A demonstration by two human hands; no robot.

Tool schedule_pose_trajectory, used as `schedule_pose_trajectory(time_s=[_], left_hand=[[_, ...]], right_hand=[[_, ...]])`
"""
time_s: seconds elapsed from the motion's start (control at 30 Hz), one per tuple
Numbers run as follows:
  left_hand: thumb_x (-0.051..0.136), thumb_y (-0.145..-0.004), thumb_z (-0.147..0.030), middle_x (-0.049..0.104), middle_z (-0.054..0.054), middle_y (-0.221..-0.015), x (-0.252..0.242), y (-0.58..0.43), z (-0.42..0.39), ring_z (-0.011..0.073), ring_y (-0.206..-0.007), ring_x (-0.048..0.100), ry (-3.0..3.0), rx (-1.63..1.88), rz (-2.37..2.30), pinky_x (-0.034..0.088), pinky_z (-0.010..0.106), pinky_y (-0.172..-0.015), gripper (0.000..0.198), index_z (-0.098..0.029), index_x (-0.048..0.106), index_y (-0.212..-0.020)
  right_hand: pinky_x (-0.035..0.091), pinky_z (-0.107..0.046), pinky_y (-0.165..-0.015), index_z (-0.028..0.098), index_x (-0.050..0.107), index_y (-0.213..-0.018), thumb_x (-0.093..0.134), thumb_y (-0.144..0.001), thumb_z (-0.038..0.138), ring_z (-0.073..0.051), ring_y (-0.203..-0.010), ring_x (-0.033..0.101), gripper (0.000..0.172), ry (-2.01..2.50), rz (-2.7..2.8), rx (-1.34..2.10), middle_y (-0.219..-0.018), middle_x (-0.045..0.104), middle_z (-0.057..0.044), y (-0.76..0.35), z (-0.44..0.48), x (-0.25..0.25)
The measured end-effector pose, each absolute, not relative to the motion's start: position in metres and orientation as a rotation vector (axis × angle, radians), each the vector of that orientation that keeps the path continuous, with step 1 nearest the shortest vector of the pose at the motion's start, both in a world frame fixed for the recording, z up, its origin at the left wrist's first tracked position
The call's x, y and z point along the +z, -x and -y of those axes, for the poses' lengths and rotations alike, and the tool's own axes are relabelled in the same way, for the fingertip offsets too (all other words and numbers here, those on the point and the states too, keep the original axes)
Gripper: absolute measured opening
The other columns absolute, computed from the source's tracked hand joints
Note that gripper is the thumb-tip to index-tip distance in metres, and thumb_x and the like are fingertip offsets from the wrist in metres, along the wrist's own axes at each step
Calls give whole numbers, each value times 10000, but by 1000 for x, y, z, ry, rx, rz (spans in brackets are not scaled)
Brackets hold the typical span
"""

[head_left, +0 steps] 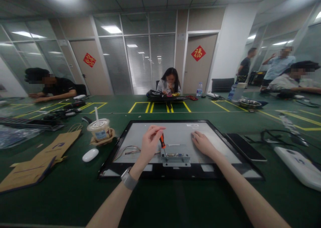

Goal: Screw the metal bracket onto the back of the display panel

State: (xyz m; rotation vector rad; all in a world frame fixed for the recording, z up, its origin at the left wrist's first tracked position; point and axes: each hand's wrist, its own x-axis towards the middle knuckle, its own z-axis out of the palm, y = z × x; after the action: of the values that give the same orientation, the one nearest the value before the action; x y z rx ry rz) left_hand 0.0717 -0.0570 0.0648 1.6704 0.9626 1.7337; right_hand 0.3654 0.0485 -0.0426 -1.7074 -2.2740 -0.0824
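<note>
A flat display panel (pixel 175 131) with a black frame lies back side up on the green table. Near its front edge stands a metal bracket with a port board (pixel 175 157). My left hand (pixel 151 139), wearing a watch, is closed with its fingertips round the top of a screwdriver (pixel 163 141). The orange and black handle points upward and the thin shaft slants down to the bracket's left end; its tip is too small to make out. Flat on the panel's grey back, to the right of the bracket, rests my right hand (pixel 202 143), fingers apart and holding nothing.
Left of the panel are a lidded drink cup (pixel 99 129), a white mouse (pixel 90 155) and a paper bag (pixel 47 154). A black phone (pixel 245 147), cables (pixel 273 136) and a white device (pixel 298 166) lie right. Several people sit or stand beyond.
</note>
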Motion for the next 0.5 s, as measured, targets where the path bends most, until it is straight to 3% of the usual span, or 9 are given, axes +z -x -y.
schedule_pose_trajectory(time_s=[0.5], left_hand=[[602, -918, -414, 651, 50, -820, 65, -73, 58, 182, -789, 633, -1615, 1713, -961, 516, 294, -747, 304, -162, 749, -1002]], right_hand=[[397, -444, -1120, 132, 602, -1369, 395, -994, 253, -310, -1331, 545, 444, 1718, 2280, -146, -1457, 562, -202, -366, -52, -49]])
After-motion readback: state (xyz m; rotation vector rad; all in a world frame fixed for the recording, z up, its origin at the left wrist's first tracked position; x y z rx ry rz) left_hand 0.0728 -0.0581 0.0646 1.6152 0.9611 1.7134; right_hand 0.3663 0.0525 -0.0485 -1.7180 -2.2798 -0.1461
